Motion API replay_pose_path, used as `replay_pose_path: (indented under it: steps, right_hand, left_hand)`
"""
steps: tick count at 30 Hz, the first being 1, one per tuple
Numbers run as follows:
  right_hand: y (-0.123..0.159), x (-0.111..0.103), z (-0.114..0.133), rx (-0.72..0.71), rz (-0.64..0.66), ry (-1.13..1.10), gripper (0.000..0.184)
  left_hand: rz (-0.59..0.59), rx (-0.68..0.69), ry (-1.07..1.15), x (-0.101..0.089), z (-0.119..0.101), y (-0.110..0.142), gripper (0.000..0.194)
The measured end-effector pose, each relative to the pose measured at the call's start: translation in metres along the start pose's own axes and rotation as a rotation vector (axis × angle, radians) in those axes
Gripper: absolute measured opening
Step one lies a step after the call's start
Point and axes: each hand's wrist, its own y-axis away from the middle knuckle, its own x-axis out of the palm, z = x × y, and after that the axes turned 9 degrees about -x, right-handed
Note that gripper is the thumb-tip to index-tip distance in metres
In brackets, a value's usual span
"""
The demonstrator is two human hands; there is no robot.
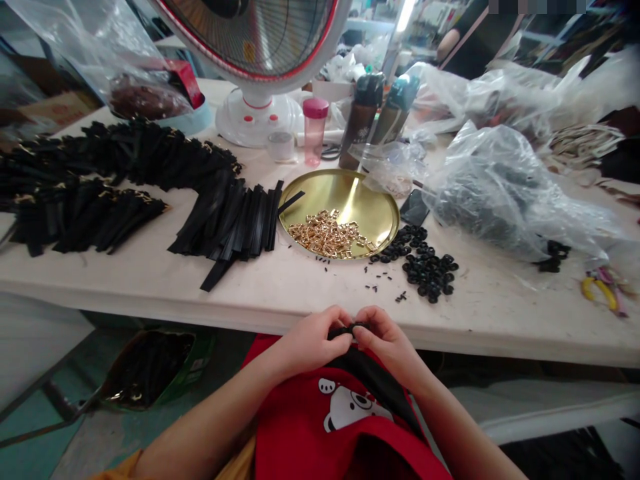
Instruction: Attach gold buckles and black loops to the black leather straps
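Note:
Just off the table's front edge, above a red apron (300,407), my two hands meet with fingertips pinched. My left hand (316,339) is closed on one end of a short black strap (341,331). Close beside it, my right hand (381,332) grips the strap's other end, where a small dark part is half hidden by the fingers. Gold-coloured metal buckles (325,233) lie heaped in a round brass tray (350,193) beyond the hands. Right of the tray are black ring-like pieces (430,270). Many flat black straps (240,220) lie in rows to the left.
A white fan (257,113) stands at the back, beside a pink bottle (314,133) and dark bottles (363,120). Plastic bags (515,187) cover the right side, near yellow-handled pliers (600,293). Below left sits a bin (193,367) of black pieces. Someone stands at the far right.

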Motion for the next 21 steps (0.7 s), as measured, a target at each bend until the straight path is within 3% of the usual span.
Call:
replay_pose_path:
  steps: [10,17,21]
  right_hand:
    - [0.003,0.005,-0.001,0.009,0.097,0.226,0.006]
    - [0.009,0.001,-0.001,-0.259,0.206,0.666,0.011]
    - [0.012,-0.002,0.004,-0.304,0.243,0.786,0.014]
  left_hand:
    - [0.051,-0.085,0.060,0.012,0.012,-0.007,0.009]
    - [0.157,-0.168,0.305,0.012,0.020,-0.008,0.005]
    - [0.228,-0.231,0.379,0.005,0.016,-0.006,0.008]
